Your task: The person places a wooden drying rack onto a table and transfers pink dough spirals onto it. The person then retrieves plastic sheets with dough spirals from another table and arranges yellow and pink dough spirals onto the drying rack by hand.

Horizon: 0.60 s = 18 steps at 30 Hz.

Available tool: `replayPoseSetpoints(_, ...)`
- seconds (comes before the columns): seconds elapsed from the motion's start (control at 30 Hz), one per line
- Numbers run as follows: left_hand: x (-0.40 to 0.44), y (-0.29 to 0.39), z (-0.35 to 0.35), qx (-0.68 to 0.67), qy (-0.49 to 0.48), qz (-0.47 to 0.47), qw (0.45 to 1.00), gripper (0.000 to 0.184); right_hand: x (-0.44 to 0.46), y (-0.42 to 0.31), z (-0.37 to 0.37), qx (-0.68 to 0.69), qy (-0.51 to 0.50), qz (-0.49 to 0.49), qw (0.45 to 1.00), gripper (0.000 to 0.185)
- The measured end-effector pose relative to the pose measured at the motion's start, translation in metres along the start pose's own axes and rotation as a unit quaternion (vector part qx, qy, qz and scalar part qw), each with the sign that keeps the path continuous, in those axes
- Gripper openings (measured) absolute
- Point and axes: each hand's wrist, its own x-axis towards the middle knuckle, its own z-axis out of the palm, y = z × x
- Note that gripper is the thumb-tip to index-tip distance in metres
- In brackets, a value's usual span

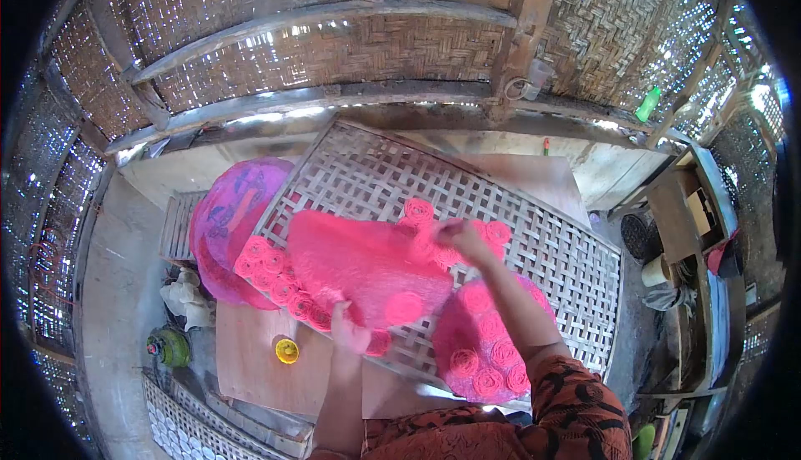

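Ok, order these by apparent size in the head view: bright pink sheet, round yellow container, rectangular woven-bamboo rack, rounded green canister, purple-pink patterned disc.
1. Bamboo rack
2. Pink sheet and patterned disc, partly hidden: too alike to rank
3. Green canister
4. Yellow container

Bare hands: 2, left hand (351, 330) and right hand (457, 236). Rectangular woven-bamboo rack (576, 285): 1. Pink rosette-shaped coils (505, 353): at least 6 near right; total uncertain, some hidden. Small round yellow cup (287, 351), near left: 1. Green plastic bottle (648, 104), far right: 1.
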Motion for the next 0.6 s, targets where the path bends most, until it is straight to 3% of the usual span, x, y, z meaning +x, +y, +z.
replayPoseSetpoints(0.03, -0.002, 0.001, -0.005, 0.000, 0.000, 0.000, 1.000, 0.040, 0.011, -0.003, -0.014, 0.021, 0.041, 0.002, 0.999, 0.016)
replayPoseSetpoints(0.13, -0.013, -0.014, -0.049, 0.102, 0.191, 0.014, 0.976, 0.041, 0.043, 0.002, -0.041, 0.057, 0.122, 0.026, 0.991, 0.012)
replayPoseSetpoints(0.17, -0.022, -0.028, -0.057, 0.102, 0.190, 0.015, 0.976, 0.041, 0.051, 0.007, -0.047, 0.071, 0.160, 0.048, 0.983, 0.010)
replayPoseSetpoints(0.23, -0.033, -0.055, -0.062, 0.281, 0.124, 0.124, 0.944, 0.035, 0.070, 0.031, -0.057, 0.079, 0.167, 0.037, 0.982, 0.009)
replayPoseSetpoints(0.3, -0.033, -0.054, -0.049, 0.359, 0.135, 0.105, 0.918, 0.032, 0.076, 0.040, -0.056, 0.169, 0.205, 0.058, 0.962, 0.010)
replayPoseSetpoints(0.37, -0.028, -0.051, -0.045, 0.432, 0.146, 0.082, 0.886, 0.030, 0.079, 0.062, -0.063, 0.149, 0.233, 0.085, 0.957, 0.010)
replayPoseSetpoints(0.4, -0.021, -0.049, -0.051, 0.456, 0.120, 0.102, 0.876, 0.026, 0.083, 0.084, -0.074, -0.148, 0.196, 0.075, 0.967, 0.014)
replayPoseSetpoints(0.43, -0.016, -0.048, -0.054, 0.478, 0.094, 0.121, 0.865, 0.023, 0.082, 0.097, -0.079, -0.432, 0.141, 0.058, 0.889, 0.017)
replayPoseSetpoints(0.47, -0.013, -0.047, -0.046, 0.478, 0.093, 0.121, 0.865, 0.023, 0.075, 0.091, -0.070, -0.432, 0.142, 0.058, 0.889, 0.017)
replayPoseSetpoints(0.53, -0.005, -0.048, -0.018, 0.292, 0.093, 0.077, 0.949, 0.022, 0.047, 0.054, -0.032, -0.427, 0.145, 0.033, 0.892, 0.026)
replayPoseSetpoints(0.6, 0.004, -0.059, 0.001, 0.238, 0.053, 0.075, 0.967, 0.023, 0.006, 0.017, 0.013, -0.183, -0.072, -0.006, 0.980, 0.026)
